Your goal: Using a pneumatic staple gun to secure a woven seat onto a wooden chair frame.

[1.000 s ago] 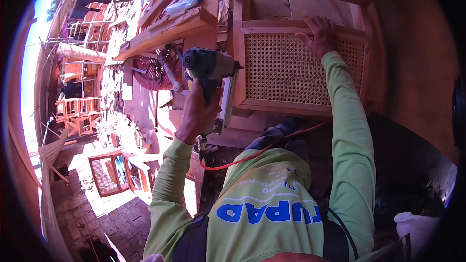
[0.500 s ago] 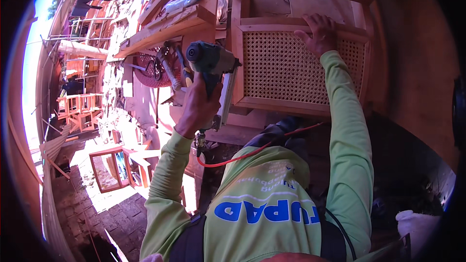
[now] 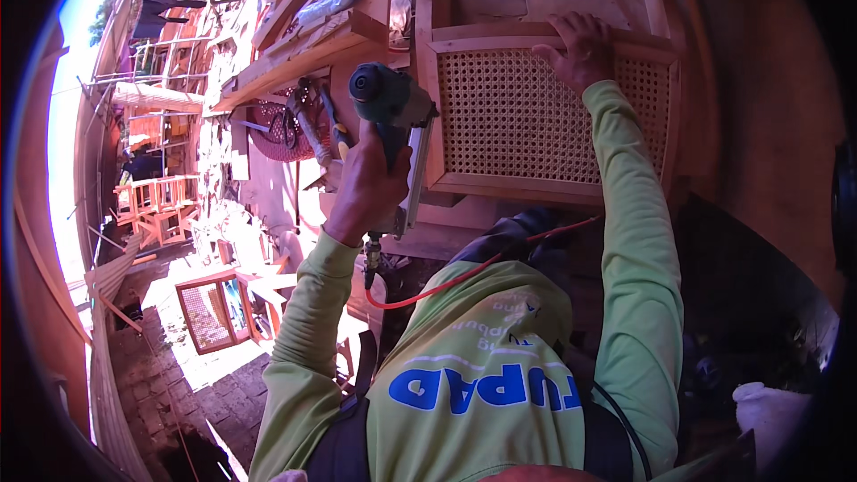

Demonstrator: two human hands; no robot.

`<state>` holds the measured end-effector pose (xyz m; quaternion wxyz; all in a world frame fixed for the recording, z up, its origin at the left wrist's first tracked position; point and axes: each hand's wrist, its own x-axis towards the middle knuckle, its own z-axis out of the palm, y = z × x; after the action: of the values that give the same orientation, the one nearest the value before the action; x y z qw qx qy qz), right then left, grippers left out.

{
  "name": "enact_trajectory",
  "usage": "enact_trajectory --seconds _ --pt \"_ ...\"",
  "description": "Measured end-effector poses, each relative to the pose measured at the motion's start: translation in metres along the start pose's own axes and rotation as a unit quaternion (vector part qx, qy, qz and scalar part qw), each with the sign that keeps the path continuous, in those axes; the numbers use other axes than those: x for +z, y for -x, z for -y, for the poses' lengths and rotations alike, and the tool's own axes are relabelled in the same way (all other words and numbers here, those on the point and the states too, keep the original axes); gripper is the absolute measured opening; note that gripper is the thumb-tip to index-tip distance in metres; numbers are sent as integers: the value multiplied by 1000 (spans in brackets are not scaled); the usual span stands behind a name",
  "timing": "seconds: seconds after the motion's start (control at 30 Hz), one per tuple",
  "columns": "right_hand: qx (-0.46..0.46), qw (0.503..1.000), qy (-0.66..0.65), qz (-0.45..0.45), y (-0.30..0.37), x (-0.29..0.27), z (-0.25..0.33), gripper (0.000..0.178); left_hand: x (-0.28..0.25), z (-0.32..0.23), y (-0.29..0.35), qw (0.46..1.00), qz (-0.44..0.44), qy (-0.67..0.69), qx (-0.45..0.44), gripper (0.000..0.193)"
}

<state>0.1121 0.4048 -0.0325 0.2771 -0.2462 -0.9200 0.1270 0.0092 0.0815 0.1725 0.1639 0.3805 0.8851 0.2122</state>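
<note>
My left hand (image 3: 364, 183) is wrapped round the grip of a pneumatic nail gun (image 3: 390, 100), with a red air hose (image 3: 428, 296) running from the base of its handle. The gun's nose end is close to the left rail of a wooden chair frame (image 3: 429, 125). Woven cane webbing (image 3: 518, 116) fills the chair's seat panel. My right hand (image 3: 582, 46) rests on the far rail of the seat, fingers spread over the wood and the palm over the cane edge.
Left of the chair lie a hammer (image 3: 311, 129) and a red plastic woven seat or basket (image 3: 275, 129). Wooden boards (image 3: 299, 62) with a plastic bottle (image 3: 330, 4) are beyond. Another cane-panelled frame (image 3: 207, 314) stands on the paved floor at lower left.
The view has shifted slightly, so the chair appears a little further left. My left hand still grips the nail gun and my right hand stays on the far rail.
</note>
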Motion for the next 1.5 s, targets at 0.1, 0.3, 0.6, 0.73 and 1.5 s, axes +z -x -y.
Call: enact_trajectory --seconds 0.1,0.3,0.6,0.73,1.5 --pt "3 1000 3 9 1 0 2 63 1 -2 1 1000 5 4 -20 61" --pt "2 1000 -3 3 1 -5 1 63 -3 -1 0 1000 -3 -11 2 58" --pt "-12 999 -46 23 -2 -7 -3 56 -22 2 12 985 3 130 -116 48" --pt "-28 998 -55 11 1 -6 -17 56 -34 -14 10 982 -26 173 -76 41" --pt "-57 998 -22 2 -7 -15 18 67 2 8 -22 924 -47 350 -147 23"
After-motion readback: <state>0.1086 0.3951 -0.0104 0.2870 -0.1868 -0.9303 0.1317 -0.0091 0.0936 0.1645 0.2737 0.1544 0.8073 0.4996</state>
